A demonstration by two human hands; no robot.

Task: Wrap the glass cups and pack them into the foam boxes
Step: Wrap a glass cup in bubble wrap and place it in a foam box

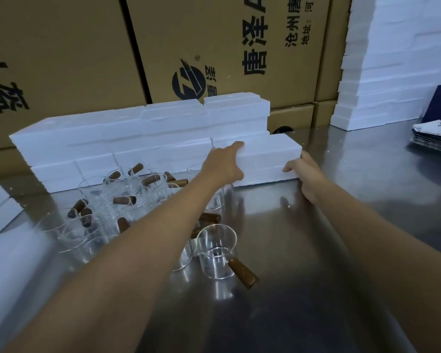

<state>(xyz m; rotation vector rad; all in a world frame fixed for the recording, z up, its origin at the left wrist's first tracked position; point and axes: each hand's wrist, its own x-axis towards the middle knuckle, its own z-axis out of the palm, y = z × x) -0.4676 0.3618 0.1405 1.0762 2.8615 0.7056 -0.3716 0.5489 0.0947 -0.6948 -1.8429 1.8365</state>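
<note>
While both hands clasp the foam box at frame centre, left hand over its top edge, right hand around its end, it should be drawn clear squarely, sparing the cups on the surface below.

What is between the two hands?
A white foam box on the steel table. The left hand holds its left end and the right hand its right end, as the head view shows.
</note>
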